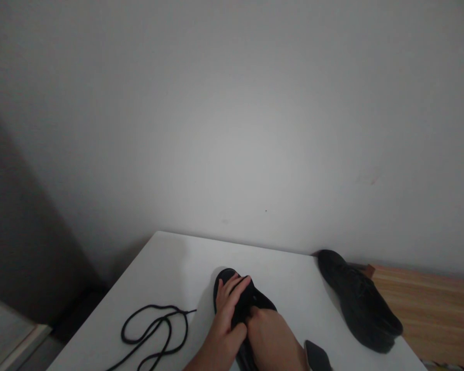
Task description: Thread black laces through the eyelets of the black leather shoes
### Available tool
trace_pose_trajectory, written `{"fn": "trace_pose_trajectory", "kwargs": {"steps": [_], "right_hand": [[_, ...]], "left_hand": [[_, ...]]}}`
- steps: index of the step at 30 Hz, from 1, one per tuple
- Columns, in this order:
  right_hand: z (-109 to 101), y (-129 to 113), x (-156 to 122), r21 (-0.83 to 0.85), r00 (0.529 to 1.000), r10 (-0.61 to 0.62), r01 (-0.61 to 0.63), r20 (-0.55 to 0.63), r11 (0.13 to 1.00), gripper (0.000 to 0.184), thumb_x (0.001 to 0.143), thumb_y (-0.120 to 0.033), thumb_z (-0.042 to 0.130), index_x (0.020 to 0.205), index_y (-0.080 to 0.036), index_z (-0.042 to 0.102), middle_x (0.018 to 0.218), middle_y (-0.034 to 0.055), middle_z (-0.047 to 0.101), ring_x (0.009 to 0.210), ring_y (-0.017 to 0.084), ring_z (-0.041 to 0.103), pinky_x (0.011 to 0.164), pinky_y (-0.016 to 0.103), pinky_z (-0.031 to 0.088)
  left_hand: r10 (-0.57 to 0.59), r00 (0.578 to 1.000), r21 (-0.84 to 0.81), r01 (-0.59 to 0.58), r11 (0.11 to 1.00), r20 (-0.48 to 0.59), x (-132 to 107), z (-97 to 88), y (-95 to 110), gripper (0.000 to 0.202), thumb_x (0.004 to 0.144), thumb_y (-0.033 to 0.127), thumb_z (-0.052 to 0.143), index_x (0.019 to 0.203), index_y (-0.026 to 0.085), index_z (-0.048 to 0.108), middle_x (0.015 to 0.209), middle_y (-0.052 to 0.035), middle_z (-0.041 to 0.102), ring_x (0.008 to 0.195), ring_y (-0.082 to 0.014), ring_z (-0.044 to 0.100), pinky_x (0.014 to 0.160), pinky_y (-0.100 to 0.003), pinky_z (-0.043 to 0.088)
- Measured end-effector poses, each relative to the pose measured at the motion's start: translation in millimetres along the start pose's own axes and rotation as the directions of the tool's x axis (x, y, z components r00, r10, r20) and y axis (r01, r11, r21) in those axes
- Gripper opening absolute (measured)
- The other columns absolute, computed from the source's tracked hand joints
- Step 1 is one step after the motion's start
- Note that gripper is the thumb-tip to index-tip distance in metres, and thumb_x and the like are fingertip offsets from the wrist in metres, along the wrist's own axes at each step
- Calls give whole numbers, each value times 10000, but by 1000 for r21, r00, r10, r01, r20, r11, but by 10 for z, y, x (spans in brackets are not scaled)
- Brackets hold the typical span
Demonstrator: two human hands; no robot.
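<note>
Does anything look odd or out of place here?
A black lace lies loosely looped on the white table, beside the nearer shoe; laces usually sit threaded. Also, the other shoe sits at the table's right edge, apparently partly overlapping it.

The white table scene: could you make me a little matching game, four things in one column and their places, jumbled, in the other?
Things
1. Loose black lace
2. Nearer shoe
3. Farther shoe
4. Dark watch

Places
A. At the right edge of the white table, touched by no hand
B. At the wrist of the right hand
C. In loops on the left part of the table
D. Under the left hand

Right pairs: 1-C, 2-D, 3-A, 4-B
</note>
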State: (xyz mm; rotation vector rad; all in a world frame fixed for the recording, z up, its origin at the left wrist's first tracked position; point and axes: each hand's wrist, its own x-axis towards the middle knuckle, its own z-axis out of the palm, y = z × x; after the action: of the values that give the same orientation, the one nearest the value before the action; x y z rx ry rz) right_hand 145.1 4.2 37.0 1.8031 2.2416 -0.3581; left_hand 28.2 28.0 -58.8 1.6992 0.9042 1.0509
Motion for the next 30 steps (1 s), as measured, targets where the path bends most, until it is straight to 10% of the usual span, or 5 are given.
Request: {"fn": "trace_pose_trajectory", "kwargs": {"steps": [30], "right_hand": [[98, 46, 165, 91, 995, -25, 33, -97, 995, 377, 862, 46, 460, 1053, -74, 762, 982, 181, 798, 900, 237, 771, 775, 240, 547]], "left_hand": [[-46, 998, 17, 45, 999, 50, 17, -58, 185, 836, 654, 48, 453, 1475, 202, 482, 1573, -58, 433, 1529, -289, 196, 1223, -552, -137]]}}
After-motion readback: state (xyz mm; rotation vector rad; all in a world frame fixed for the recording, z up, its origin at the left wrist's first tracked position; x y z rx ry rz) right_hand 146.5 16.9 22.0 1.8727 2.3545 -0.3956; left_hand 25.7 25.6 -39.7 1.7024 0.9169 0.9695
